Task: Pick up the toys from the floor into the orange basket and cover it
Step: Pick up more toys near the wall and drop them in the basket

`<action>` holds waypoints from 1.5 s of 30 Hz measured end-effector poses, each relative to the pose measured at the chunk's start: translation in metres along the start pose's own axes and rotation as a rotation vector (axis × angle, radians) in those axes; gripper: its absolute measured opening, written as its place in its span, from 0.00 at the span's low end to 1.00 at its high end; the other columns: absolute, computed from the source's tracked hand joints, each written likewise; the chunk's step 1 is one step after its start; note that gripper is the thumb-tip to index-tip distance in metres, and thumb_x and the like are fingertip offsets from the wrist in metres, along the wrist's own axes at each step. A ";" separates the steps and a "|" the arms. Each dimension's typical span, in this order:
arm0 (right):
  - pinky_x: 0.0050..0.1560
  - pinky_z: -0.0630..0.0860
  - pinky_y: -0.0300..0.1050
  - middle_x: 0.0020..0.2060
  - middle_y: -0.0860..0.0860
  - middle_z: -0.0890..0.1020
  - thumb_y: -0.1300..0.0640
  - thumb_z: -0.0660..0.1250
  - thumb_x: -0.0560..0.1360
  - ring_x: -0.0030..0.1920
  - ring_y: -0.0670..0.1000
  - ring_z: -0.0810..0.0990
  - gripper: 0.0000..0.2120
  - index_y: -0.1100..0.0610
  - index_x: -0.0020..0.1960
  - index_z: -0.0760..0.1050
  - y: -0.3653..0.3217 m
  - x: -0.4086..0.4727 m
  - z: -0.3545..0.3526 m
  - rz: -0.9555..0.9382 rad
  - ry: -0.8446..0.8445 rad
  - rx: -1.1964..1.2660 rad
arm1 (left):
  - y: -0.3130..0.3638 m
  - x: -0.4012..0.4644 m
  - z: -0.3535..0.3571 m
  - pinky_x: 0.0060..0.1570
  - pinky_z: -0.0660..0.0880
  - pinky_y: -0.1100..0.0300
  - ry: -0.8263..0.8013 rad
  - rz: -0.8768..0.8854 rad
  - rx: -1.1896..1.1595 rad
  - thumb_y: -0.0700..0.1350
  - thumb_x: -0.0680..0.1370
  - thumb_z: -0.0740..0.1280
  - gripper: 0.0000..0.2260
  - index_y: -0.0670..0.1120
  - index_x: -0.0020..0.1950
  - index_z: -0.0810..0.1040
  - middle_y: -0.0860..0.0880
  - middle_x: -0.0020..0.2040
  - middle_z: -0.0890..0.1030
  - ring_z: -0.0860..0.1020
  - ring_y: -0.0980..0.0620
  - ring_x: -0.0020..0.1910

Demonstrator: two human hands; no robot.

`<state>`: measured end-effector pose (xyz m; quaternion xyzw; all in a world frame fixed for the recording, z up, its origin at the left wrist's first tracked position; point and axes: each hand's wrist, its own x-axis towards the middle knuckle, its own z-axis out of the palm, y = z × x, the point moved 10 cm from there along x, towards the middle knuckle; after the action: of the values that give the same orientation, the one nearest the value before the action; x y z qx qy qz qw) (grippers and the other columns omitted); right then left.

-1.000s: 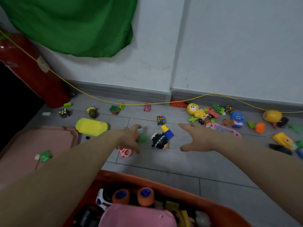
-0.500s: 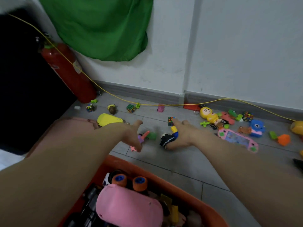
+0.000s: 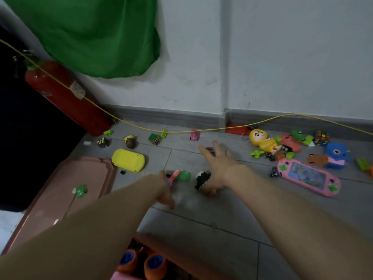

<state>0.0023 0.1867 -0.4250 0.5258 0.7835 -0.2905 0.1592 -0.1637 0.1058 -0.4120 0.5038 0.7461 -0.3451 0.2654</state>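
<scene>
At the bottom centre of the frame the rim of the orange basket (image 3: 161, 242) just shows, with two orange wheels with blue hubs (image 3: 141, 261) and a rounded pink piece (image 3: 121, 276) inside it. To its left, at the lower left of the frame, lies a flat pink lid (image 3: 58, 190), smooth and glossy with a raised edge, and a small green toy (image 3: 80, 190) sits on it.

The left hand (image 3: 164, 190) reaches over the grey floor tiles (image 3: 201, 219) at centre frame, fingers curled downward beside a pink-handled toy (image 3: 174, 176) and a round green piece (image 3: 184, 175); I cannot tell whether it has hold of anything. The right hand (image 3: 219, 168) is spread wide, fingers splayed, its palm over a black and white figure (image 3: 201, 179), with nothing clearly gripped.

Further up the frame, loose on the tiles, lie a rounded yellow plastic console (image 3: 128, 160), a pink handheld game (image 3: 307, 176) with a glossy blue screen, a yellow doll (image 3: 262, 141), several small puzzle cubes (image 3: 154, 138) and a blue boxy toy (image 3: 336, 155).
</scene>
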 end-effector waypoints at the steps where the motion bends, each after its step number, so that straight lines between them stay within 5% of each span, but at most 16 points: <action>1: 0.68 0.66 0.68 0.77 0.47 0.33 0.41 0.78 0.63 0.77 0.64 0.42 0.62 0.36 0.76 0.32 -0.001 0.004 0.004 0.001 -0.007 -0.013 | -0.003 0.006 0.002 0.65 0.71 0.50 -0.008 -0.016 -0.022 0.58 0.72 0.74 0.50 0.44 0.80 0.44 0.39 0.72 0.68 0.72 0.40 0.68; 4: 0.64 0.70 0.67 0.77 0.50 0.32 0.48 0.78 0.66 0.76 0.66 0.46 0.59 0.37 0.77 0.34 -0.004 0.014 0.013 0.014 -0.023 -0.047 | -0.007 0.020 0.007 0.60 0.76 0.48 -0.046 -0.036 -0.107 0.54 0.74 0.74 0.51 0.46 0.80 0.37 0.35 0.70 0.70 0.76 0.38 0.64; 9: 0.59 0.75 0.62 0.76 0.53 0.37 0.46 0.78 0.65 0.72 0.67 0.55 0.58 0.40 0.78 0.37 -0.008 0.024 0.008 0.042 0.041 -0.096 | -0.005 0.034 0.002 0.41 0.83 0.50 0.034 0.004 -0.223 0.48 0.72 0.77 0.48 0.53 0.79 0.45 0.35 0.69 0.65 0.80 0.40 0.54; 14: 0.59 0.76 0.56 0.75 0.56 0.39 0.48 0.75 0.67 0.68 0.69 0.59 0.54 0.41 0.78 0.39 -0.001 0.026 0.008 0.099 0.079 -0.087 | 0.011 0.038 -0.007 0.44 0.83 0.49 0.046 0.064 -0.212 0.52 0.72 0.76 0.49 0.58 0.79 0.42 0.36 0.73 0.54 0.81 0.40 0.52; 18: 0.58 0.73 0.54 0.73 0.58 0.46 0.49 0.75 0.68 0.66 0.69 0.62 0.48 0.44 0.76 0.47 -0.001 0.022 0.001 0.113 0.110 -0.061 | 0.029 0.043 -0.009 0.57 0.79 0.44 0.046 0.130 -0.122 0.50 0.76 0.72 0.43 0.62 0.78 0.43 0.36 0.75 0.45 0.77 0.35 0.61; 22: 0.57 0.71 0.52 0.70 0.58 0.52 0.46 0.74 0.67 0.66 0.68 0.62 0.42 0.49 0.73 0.54 0.003 0.014 0.001 0.160 0.115 -0.017 | 0.038 0.040 -0.009 0.58 0.78 0.45 0.077 0.213 -0.037 0.45 0.79 0.68 0.39 0.59 0.79 0.44 0.36 0.78 0.38 0.72 0.34 0.67; 25: 0.49 0.70 0.51 0.66 0.57 0.56 0.47 0.74 0.66 0.64 0.65 0.63 0.36 0.49 0.68 0.60 0.007 0.008 0.004 0.209 0.122 0.086 | 0.035 0.036 -0.006 0.58 0.78 0.45 0.093 0.280 -0.011 0.48 0.78 0.69 0.37 0.55 0.79 0.48 0.36 0.78 0.48 0.74 0.34 0.65; 29: 0.46 0.69 0.48 0.63 0.56 0.58 0.45 0.75 0.65 0.62 0.62 0.66 0.34 0.52 0.64 0.63 0.010 -0.002 0.001 0.263 0.131 0.186 | 0.037 0.028 -0.017 0.57 0.76 0.49 0.195 0.395 0.009 0.50 0.76 0.71 0.29 0.52 0.74 0.61 0.41 0.67 0.73 0.76 0.41 0.61; 38: 0.45 0.70 0.48 0.62 0.56 0.55 0.51 0.73 0.69 0.61 0.60 0.63 0.26 0.49 0.62 0.65 -0.004 -0.010 0.008 0.261 0.130 0.100 | 0.028 0.026 -0.019 0.60 0.76 0.50 0.213 0.445 -0.065 0.50 0.76 0.69 0.26 0.53 0.74 0.68 0.46 0.63 0.78 0.77 0.45 0.60; 45: 0.47 0.71 0.49 0.60 0.56 0.58 0.47 0.74 0.66 0.52 0.56 0.62 0.26 0.51 0.59 0.67 0.006 -0.014 0.009 0.325 0.116 0.137 | 0.025 0.022 -0.029 0.57 0.77 0.50 0.252 0.444 -0.042 0.51 0.76 0.69 0.17 0.51 0.64 0.74 0.45 0.59 0.79 0.78 0.45 0.57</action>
<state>0.0133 0.1722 -0.4261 0.6709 0.6745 -0.2829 0.1221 -0.1494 0.1475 -0.4162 0.6886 0.6515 -0.1971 0.2500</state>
